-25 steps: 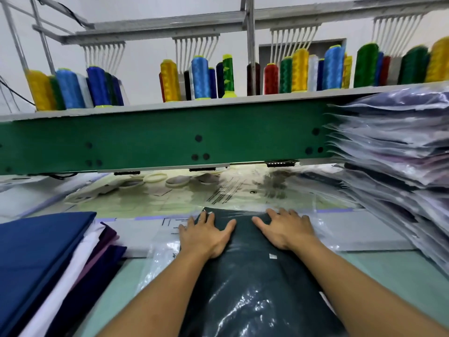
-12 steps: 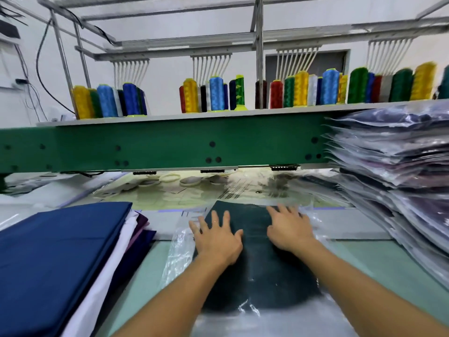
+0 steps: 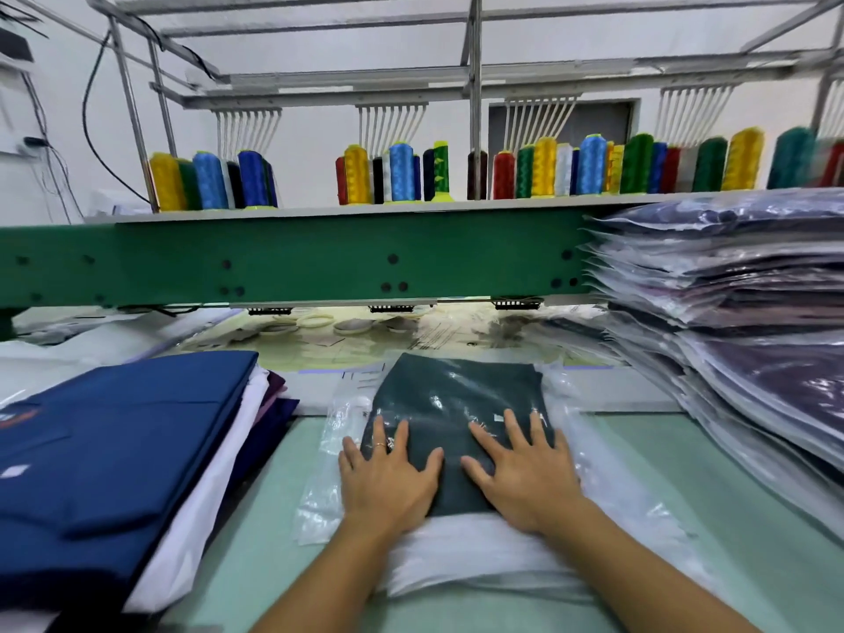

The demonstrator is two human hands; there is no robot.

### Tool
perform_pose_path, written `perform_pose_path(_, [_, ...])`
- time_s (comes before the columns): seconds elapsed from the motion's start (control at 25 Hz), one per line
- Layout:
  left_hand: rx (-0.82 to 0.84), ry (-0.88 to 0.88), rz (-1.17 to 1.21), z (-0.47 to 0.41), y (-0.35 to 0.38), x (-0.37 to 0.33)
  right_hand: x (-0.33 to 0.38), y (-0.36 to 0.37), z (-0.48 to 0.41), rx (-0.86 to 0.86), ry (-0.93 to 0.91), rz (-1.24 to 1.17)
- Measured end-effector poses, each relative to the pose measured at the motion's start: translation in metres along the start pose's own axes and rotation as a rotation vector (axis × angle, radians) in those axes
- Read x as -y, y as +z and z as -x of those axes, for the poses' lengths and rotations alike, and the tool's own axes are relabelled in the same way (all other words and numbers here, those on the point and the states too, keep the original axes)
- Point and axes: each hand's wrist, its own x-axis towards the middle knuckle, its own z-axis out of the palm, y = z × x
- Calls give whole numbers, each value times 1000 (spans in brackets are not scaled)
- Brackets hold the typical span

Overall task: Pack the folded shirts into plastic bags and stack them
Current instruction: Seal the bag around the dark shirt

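Both hands lie palm down on a dark green folded shirt [image 3: 456, 395] that sits inside a clear, crinkled plastic bag [image 3: 593, 454] on the pale green counter [image 3: 721, 477], straight in front of the person. The left hand [image 3: 388, 477] is wide open, with straight, spread fingers pressing flat on the near left part of the shirt through the plastic. Its outer fingers reach over the shirt's left edge onto the bag, and one finger wears a thin ring [image 3: 380, 445]. The right hand [image 3: 520, 477] is just as wide and flat, and covers the near right part of the shirt. The two thumbs point toward each other, close but apart. Neither hand grips anything. The bag's near end lies pale and creased under the wrists.

To the left, just beside the bag, sits a pile of unbagged folded shirts with a navy blue one on top [image 3: 114, 431]. To the right rises a tall stack of shirts in plastic bags [image 3: 740, 322]. Behind runs a green machine beam [image 3: 319, 262], with coloured thread cones [image 3: 402, 173] standing above it.
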Motion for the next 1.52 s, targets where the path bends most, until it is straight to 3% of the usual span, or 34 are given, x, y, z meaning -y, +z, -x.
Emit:
perform_pose_path(0.16, [-34, -60, -19, 1, -8, 18, -25, -7, 5, -21, 74, -94])
perform_pose_path(0.36, [-239, -74, -103, 11, -19, 23, -37, -12, 12, -98, 180, -107])
perform_pose_path(0.52, [-130, -168, 55, 9, -35, 41, -34, -22, 13, -272, 187, 60])
perform_pose_path(0.64, [22, -188, 266, 5, -47, 54, -21, -26, 16, -391, 16, -39])
perform_pose_path(0.84, [288, -90, 988, 16, -63, 41, 21, -26, 27, -244, -353, -302])
perform_pose_path(0.92, [347, -44, 1173, 22, -68, 35, 28, -27, 31, -303, -436, -342])
perform_pose_path(1.12, [245, -83, 1299, 28, -67, 20, 43, -43, 41, -614, -615, -483])
perform_pose_path(1.36, [247, -120, 1339, 30, -61, 14, 67, -40, 45, -821, -753, -242])
perform_pose_path(1.52, [244, -138, 1321, 28, -57, 15, 71, -38, 45, -876, -745, -238])
